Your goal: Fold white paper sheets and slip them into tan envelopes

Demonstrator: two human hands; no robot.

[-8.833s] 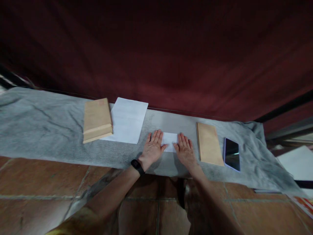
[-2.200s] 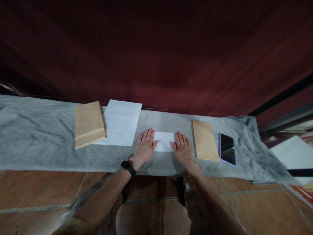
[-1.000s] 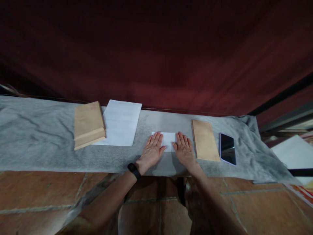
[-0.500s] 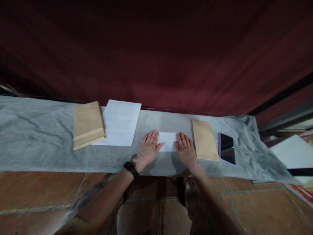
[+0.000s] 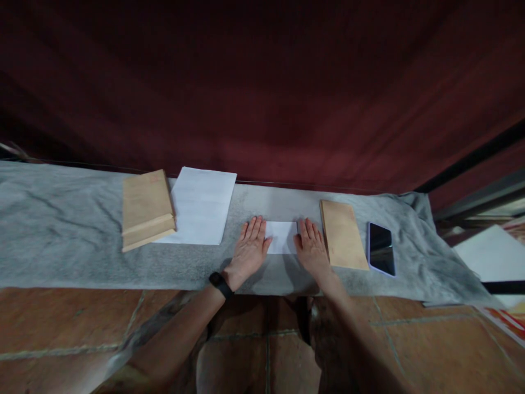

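Note:
A small folded white paper (image 5: 281, 236) lies on the grey cloth (image 5: 61, 230) in the middle. My left hand (image 5: 249, 249) lies flat on its left end, fingers stretched out and together, with a black band on the wrist. My right hand (image 5: 311, 249) lies flat on the paper's right end, fingers also extended. Neither hand grips anything; both press down on the paper.
A stack of brown envelopes (image 5: 146, 208) and a white sheet (image 5: 199, 205) lie to the left. One brown envelope (image 5: 342, 234) and a phone (image 5: 381, 248) lie to the right. A dark red curtain (image 5: 262, 87) hangs behind. Tiled floor (image 5: 74, 328) lies in front.
My hands have slid back and forth along the folded paper, staying flat; the right hand has shifted slightly right since a moment ago. Nothing else has moved.

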